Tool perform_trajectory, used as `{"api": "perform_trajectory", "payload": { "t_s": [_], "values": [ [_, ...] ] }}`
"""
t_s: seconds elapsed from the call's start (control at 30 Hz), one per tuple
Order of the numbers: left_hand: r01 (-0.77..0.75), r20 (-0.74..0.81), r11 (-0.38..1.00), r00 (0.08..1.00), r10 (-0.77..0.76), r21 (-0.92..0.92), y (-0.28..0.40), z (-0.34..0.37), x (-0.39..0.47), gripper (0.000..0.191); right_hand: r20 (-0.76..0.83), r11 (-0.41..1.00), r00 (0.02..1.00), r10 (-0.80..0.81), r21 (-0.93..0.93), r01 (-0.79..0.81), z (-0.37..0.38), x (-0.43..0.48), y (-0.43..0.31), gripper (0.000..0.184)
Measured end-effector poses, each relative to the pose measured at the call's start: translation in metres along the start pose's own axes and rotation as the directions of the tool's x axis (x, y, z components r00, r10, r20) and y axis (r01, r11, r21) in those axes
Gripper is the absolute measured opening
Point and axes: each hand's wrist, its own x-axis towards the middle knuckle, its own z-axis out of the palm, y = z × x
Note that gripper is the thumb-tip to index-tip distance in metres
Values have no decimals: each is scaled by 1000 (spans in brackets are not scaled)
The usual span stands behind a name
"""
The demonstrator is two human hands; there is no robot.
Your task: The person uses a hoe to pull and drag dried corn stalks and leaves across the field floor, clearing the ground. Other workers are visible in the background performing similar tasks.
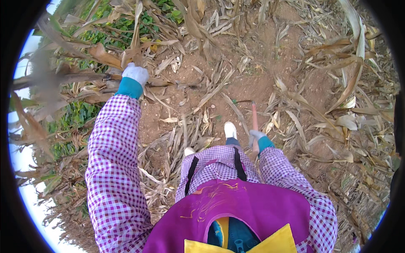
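Observation:
My left hand (136, 74), in a white glove, is out at arm's length to the left. Its fingers are closed around a dry corn stalk (109, 76) with withered leaves; exactly where the stalk passes through the fist is hidden. Low in front of my body, my right hand (255, 136), also gloved, grips a sickle by its reddish handle (254, 114). The thin curved blade (243, 101) points left, above bare soil and fallen leaves, apart from the stalk in my left hand.
Standing dry corn plants (196, 22) rise ahead and on the left, with green leafy vines (120, 34) among them. Dry corn leaves (215, 90) litter the reddish soil (246, 79). More dry leaves (348, 63) arch in from the right. My white shoe (230, 129) is on the ground.

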Motion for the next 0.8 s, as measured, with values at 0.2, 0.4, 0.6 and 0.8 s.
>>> {"api": "perform_trajectory", "payload": {
  "t_s": [0.2, 0.4, 0.6, 0.8],
  "values": [
    [-59, -47, 998, 997, 61, 36, -5, -7, -6, 14, -229, 977, 951, -206, 10, 214, 15, 14, -93, 22],
    [-116, -169, 989, 977, 130, 92, -8, 1, -17, 15, -402, 840, 739, -540, -200, 505, 41, 23, -189, 21],
    [-114, -276, 984, 950, 149, 140, -5, 27, -43, 21, -467, 766, 698, -543, 66, 640, 114, 151, -169, 20],
    [1, -215, 999, 977, 10, 53, -12, 140, -120, 53, -243, 988, 961, -133, -112, 109, 358, 182, 113, 15]
  ]
}}
